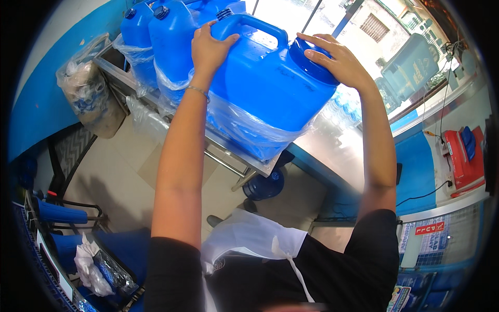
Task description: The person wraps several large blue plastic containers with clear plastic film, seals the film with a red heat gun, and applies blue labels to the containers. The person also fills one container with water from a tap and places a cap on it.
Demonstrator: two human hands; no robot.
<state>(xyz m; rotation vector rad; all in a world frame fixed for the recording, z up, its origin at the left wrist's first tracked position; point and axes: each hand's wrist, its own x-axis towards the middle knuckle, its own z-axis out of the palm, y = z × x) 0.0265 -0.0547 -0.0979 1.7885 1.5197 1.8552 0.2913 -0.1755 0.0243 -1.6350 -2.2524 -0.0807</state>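
Note:
A large blue plastic water jug (260, 86) stands in front of me, with a clear plastic bag (249, 127) around its lower part. My left hand (210, 52) holds its left shoulder near the small spout cap (224, 14), thumb and fingers apart across the plastic. Over the wide blue screw cap (313, 63) at the jug's right end, my right hand (338, 60) is curved, with fingers and thumb on its top and edge. Between the two hands arches the jug's moulded handle (265, 25).
More blue jugs (169, 44) in plastic wrap stand left on the metal table (112, 60). A plastic-wrapped bundle (88, 99) leans by the wall. Below are a round blue container (264, 184) and a chair (67, 156). At right, a red device (462, 156) has cables.

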